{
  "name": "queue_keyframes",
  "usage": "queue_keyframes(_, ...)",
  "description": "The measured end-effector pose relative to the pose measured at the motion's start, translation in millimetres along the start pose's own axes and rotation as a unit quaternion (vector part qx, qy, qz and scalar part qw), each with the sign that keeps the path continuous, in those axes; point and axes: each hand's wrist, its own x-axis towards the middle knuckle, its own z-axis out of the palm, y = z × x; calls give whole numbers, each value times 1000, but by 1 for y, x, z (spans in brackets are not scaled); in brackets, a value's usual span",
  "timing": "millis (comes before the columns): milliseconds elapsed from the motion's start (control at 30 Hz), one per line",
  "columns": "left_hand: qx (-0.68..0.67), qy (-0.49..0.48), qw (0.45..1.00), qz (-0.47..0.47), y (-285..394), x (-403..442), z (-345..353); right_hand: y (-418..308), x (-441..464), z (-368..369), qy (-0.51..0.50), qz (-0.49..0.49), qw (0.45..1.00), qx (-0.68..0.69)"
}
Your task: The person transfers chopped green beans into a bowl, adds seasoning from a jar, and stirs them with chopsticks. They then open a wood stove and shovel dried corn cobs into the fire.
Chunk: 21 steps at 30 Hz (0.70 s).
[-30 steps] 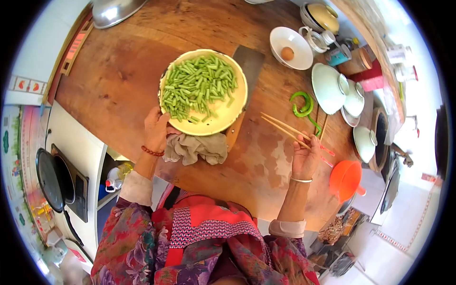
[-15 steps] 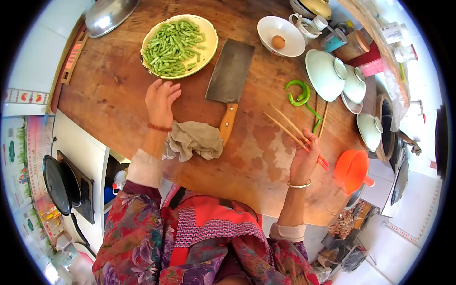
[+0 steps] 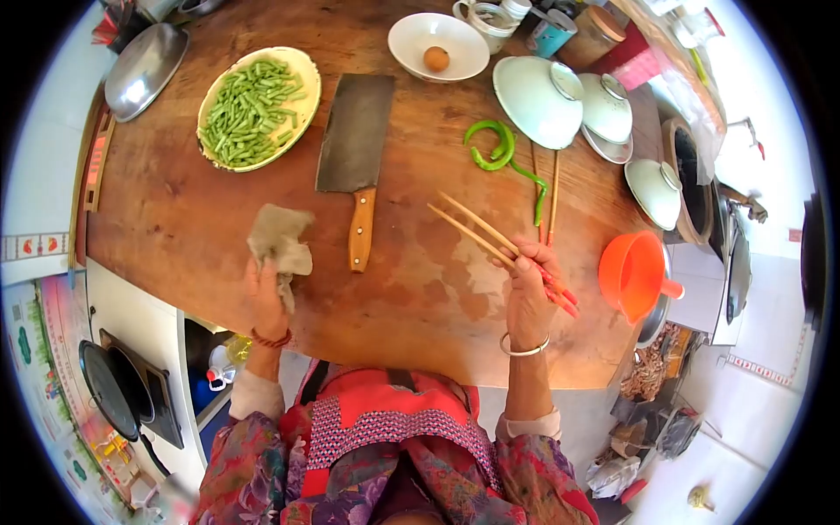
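Observation:
In the head view my left hand (image 3: pixel 269 289) grips a greyish-brown cloth (image 3: pixel 282 236) by its lower end, at the left front of the wooden table (image 3: pixel 411 306). My right hand (image 3: pixel 530 293) is closed around a pair of red-ended chopsticks (image 3: pixel 477 234), their tips pointing up and left over a damp patch. Between the hands lies a cleaver (image 3: pixel 354 144), its wooden handle toward me. Behind the cloth is a yellowish plate (image 3: pixel 304 107) of cut green beans (image 3: pixel 249 114). Green peppers (image 3: pixel 503 149) lie beyond the chopstick tips, with another pair of chopsticks (image 3: pixel 554 197) beside them.
A white bowl (image 3: pixel 402 44) holding an egg (image 3: pixel 436 59) stands at the back. Upturned pale bowls (image 3: pixel 538 101) line the right side. An orange ladle-like scoop (image 3: pixel 617 276) sits at the right edge, a metal bowl (image 3: pixel 144 74) at the far left.
My left hand has come back from near the bean plate and taken hold of the cloth, lifting it from beside the cleaver handle. My right hand still holds the chopsticks. The view has shifted.

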Motion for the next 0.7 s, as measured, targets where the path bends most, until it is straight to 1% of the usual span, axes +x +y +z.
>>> queue_keyframes(33,-266,-29,958,-107,46,8,-6,-1,-3,3,9,-27,999,28)
queue_keyframes(67,-509,-60,834,-206,74,13,-2,-1,-6,5,20,-55,997,55)
queue_keyframes(100,-531,-116,817,-190,80,14,9,2,-11,8,8,-98,995,18)
queue_keyframes(167,-662,-178,691,-229,102,-2,42,-7,-21,33,-55,-176,982,-40)
queue_keyframes(233,-673,-189,638,-324,139,-5,88,-3,-37,54,-92,-157,982,-49)
queue_keyframes(267,-672,-193,640,-319,153,-3,99,2,-43,56,-90,-163,981,-47)
queue_keyframes(333,-678,-188,631,-325,175,0,112,14,-53,51,-58,-51,997,-2)
queue_keyframes(367,-657,-126,615,-417,160,1,125,16,-55,45,-54,-71,995,-36)
queue_keyframes(400,-655,-126,618,-416,143,-1,137,14,-55,40,-54,-71,995,-34)
queue_keyframes(467,-626,-144,634,-431,121,-5,153,8,-55,27,-84,-118,980,-134)
queue_keyframes(500,-605,-134,630,-469,128,-7,157,4,-54,19,-81,-118,981,-130)
queue_keyframes(533,-601,-135,633,-469,133,-6,159,0,-54,10,-89,-121,978,-146)
queue_keyframes(600,-617,-78,635,-457,140,-1,165,-14,-58,-10,-94,-119,975,-162)
queue_keyframes(633,-641,-63,640,-419,114,8,170,-23,-65,-21,-99,-101,982,-126)
queue_keyframes(667,-646,-88,630,-421,65,23,178,-29,-70,-34,-105,-85,987,-91)
queue_keyframes(700,-613,-42,692,-380,92,25,174,-30,-74,-50,-103,-93,988,-67)
